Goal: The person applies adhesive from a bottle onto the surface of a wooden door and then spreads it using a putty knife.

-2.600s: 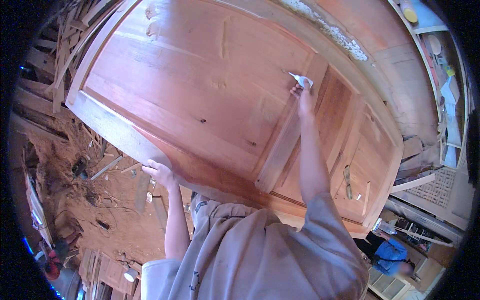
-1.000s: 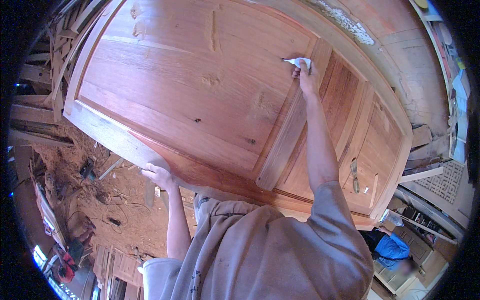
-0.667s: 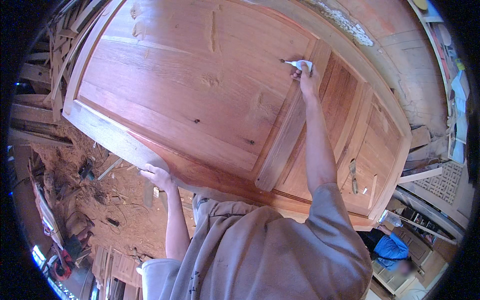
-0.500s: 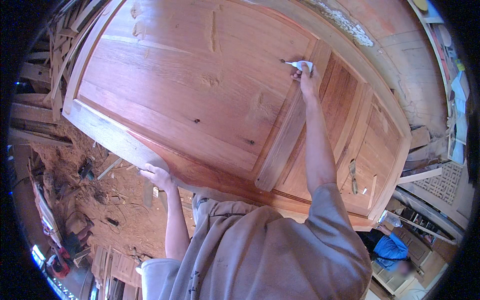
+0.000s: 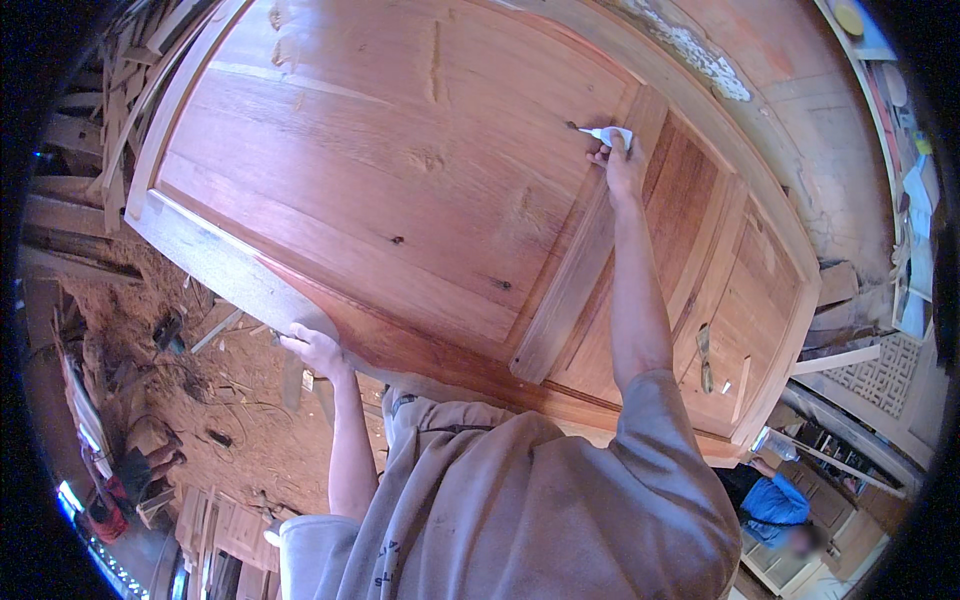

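A large panelled wooden door (image 5: 330,160) lies flat before me, reddish brown, with dark knots and patches of pale filler or dust on its surface. My right hand (image 5: 622,168) reaches across it, fingers closed round a small white squeeze bottle (image 5: 614,136) with a thin nozzle. The nozzle tip is beside a dark knot (image 5: 571,125) in the large panel; whether it touches cannot be made out. At the door's near left edge, my left hand (image 5: 316,351) is closed on the rim, its fingertips partly hidden. Two more knots (image 5: 397,240) show nearer to me.
A brush-like tool (image 5: 705,357) and a thin wood strip (image 5: 742,388) lie on the door's right part. Scrap timber (image 5: 120,120) is piled at the left, above a sawdust-covered floor (image 5: 240,410). Another person in blue (image 5: 778,505) is at the lower right.
The view has shifted slightly. The bottle's nozzle stays beside the same knot, and my left hand keeps its place at the door's edge.
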`<state>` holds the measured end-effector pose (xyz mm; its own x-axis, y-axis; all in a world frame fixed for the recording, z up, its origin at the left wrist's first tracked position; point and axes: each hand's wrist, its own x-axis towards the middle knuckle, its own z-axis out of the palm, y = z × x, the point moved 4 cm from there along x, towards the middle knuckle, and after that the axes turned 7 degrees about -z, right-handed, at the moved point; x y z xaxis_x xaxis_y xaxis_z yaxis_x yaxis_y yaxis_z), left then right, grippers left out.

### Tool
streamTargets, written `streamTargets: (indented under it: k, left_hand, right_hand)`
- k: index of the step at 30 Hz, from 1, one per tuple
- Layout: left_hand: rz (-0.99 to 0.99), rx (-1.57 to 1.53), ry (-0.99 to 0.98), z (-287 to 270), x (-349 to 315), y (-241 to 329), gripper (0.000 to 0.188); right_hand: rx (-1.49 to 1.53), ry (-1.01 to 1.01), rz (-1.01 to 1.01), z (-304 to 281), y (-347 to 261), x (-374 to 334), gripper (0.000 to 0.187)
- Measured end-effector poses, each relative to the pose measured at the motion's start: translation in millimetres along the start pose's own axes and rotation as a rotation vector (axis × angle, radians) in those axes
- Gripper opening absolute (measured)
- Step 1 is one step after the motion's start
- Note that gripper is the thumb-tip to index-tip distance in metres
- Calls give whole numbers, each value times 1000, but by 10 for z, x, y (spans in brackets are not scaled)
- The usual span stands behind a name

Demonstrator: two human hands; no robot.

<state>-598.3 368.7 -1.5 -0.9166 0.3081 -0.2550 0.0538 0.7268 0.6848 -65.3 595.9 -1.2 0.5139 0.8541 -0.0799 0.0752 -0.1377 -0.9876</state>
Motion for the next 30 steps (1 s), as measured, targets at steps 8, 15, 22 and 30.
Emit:
streamTargets:
  k: [8, 15, 22, 30]
  left_hand:
    - [28, 10, -4, -5, 44, -51, 62]
    - [27, 11, 14, 29, 111, -150, 60]
    - [25, -25, 2, 27, 60, -112, 59]
    - [50, -30, 18, 25, 109, -147, 58]
  right_hand:
    - [-107, -65, -57, 217, -179, 4, 22]
    - [-50, -29, -80, 310, -117, 60, 19]
    - [-96, -38, -53, 298, -103, 49, 23]
    - [-95, -66, -82, 373, -132, 46, 21]
